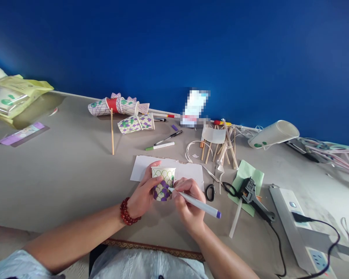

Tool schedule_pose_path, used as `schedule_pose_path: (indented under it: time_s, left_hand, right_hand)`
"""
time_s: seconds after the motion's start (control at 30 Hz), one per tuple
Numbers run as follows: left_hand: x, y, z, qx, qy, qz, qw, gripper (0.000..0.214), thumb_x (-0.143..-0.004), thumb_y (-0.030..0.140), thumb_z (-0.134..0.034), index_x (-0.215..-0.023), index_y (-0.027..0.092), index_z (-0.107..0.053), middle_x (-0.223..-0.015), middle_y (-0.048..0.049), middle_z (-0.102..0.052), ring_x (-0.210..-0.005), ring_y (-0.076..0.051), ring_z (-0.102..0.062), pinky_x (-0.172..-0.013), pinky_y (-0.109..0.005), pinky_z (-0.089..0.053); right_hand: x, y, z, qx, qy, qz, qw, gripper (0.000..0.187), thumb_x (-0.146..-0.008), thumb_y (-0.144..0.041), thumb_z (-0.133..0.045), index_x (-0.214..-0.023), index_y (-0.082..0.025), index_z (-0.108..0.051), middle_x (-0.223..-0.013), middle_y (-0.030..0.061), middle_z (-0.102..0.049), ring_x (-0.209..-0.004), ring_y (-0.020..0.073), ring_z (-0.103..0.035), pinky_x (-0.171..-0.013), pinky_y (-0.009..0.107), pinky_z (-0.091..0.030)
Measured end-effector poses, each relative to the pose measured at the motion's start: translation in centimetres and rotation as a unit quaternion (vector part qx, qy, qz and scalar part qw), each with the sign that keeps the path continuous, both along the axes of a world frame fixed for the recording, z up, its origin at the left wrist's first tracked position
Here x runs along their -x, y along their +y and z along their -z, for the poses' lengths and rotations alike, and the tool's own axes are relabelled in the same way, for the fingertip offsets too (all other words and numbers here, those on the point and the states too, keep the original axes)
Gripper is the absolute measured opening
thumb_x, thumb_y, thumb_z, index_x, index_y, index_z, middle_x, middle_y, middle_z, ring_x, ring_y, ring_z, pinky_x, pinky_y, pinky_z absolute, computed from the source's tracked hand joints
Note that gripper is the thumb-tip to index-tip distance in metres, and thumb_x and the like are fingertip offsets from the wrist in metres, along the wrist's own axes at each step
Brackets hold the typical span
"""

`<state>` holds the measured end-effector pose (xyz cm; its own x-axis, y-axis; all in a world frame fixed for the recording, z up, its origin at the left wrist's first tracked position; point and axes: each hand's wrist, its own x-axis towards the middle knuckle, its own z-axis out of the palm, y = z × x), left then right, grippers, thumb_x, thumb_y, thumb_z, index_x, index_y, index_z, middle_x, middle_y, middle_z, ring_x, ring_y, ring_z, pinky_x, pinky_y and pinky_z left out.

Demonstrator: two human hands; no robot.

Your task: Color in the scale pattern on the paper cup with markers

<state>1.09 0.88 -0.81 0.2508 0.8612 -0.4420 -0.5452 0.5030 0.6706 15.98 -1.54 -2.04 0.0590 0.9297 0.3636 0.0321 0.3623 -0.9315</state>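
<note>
My left hand (144, 193) wraps around a paper cup (163, 183) drawn with a scale pattern, partly coloured purple. The cup lies on its side over a white sheet of paper (189, 170) on the grey table (61, 174). My right hand (187, 201) pinches a white marker with a purple end cap (197, 203), and its tip touches the cup's side. A red bead bracelet (127, 212) circles my left wrist.
Decorated paper-cup fish on a stick (119, 106) and loose cups (135, 124) lie further back. Pens (163, 145), wooden sticks (223, 149), scissors (211, 192), a glue gun (254, 197) on green paper, a power strip (296, 221) and a white cup (273, 133) sit to the right. Bags (11, 97) are at far left.
</note>
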Motion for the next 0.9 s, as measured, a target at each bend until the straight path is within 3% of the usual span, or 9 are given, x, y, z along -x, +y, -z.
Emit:
schedule_pose_path:
  time_s: [0.17, 0.7, 0.9]
  left_hand:
    - [0.01, -0.05, -0.02, 0.003, -0.002, -0.001, 1.000, 0.069, -0.086, 0.034, -0.073, -0.147, 0.026, -0.042, -0.102, -0.0038, -0.073, -0.094, -0.023, -0.071, -0.081, -0.034, -0.055]
    - [-0.04, 0.01, -0.41, 0.008, 0.005, -0.007, 1.000, 0.067, -0.085, 0.034, -0.074, -0.144, 0.026, -0.046, -0.096, -0.0013, -0.073, -0.090, -0.021, -0.070, -0.078, -0.032, -0.054]
    - [0.00, -0.10, -0.36, 0.004, 0.002, 0.000, 1.000, 0.068, -0.086, 0.034, -0.073, -0.146, 0.027, -0.042, -0.099, -0.0021, -0.073, -0.092, -0.022, -0.070, -0.081, -0.033, -0.054]
  right_hand:
    - [-0.04, 0.09, -0.09, -0.002, 0.014, -0.008, 1.000, 0.016, -0.096, -0.027, -0.059, -0.081, -0.025, -0.053, -0.062, -0.0039, -0.050, -0.059, 0.0165, -0.049, -0.063, 0.034, -0.047]
    - [0.06, -0.01, -0.22, 0.002, -0.010, -0.011, 1.000, 0.013, -0.096, -0.027, -0.060, -0.084, -0.025, -0.056, -0.065, -0.0021, -0.056, -0.061, 0.0173, -0.051, -0.064, 0.035, -0.047]
    - [0.07, 0.06, -0.38, 0.006, 0.015, -0.004, 1.000, 0.017, -0.096, -0.028, -0.059, -0.081, -0.025, -0.054, -0.062, -0.0035, -0.050, -0.059, 0.0168, -0.048, -0.063, 0.034, -0.046]
